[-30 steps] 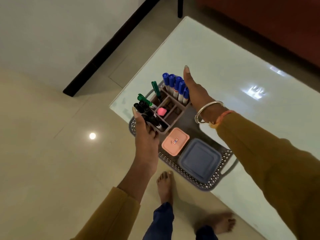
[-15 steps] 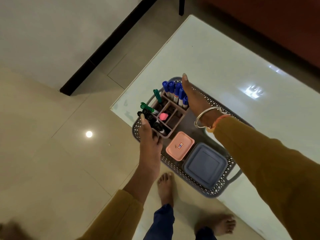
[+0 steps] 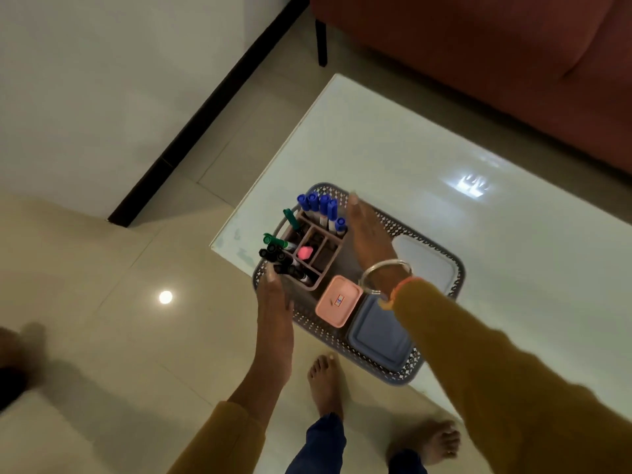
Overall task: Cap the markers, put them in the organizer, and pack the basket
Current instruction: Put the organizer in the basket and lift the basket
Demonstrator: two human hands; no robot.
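A brown compartment organizer (image 3: 319, 249) stands in the left end of the grey perforated basket (image 3: 321, 331) at the table corner. It holds several capped blue markers (image 3: 321, 206), two green markers (image 3: 274, 240), several black markers (image 3: 277, 258) and a pink item (image 3: 304, 252). My left hand (image 3: 273, 302) lies against the organizer's near-left side, thumb up. Against its right side rests my right hand (image 3: 369, 234), fingers straight. The fingers of both hands are mostly hidden.
Also in the basket are a pink-lidded box (image 3: 338, 301), a blue-lidded box (image 3: 376, 333) and a pale lidded container (image 3: 424, 258). The white glass table (image 3: 444, 148) stretches right; a red sofa (image 3: 478, 46) stands behind. My bare feet (image 3: 325, 381) are on the tiled floor.
The organizer, held above the basket between both hands a second ago, has come down into the basket's left end. Both hands stay at its sides.
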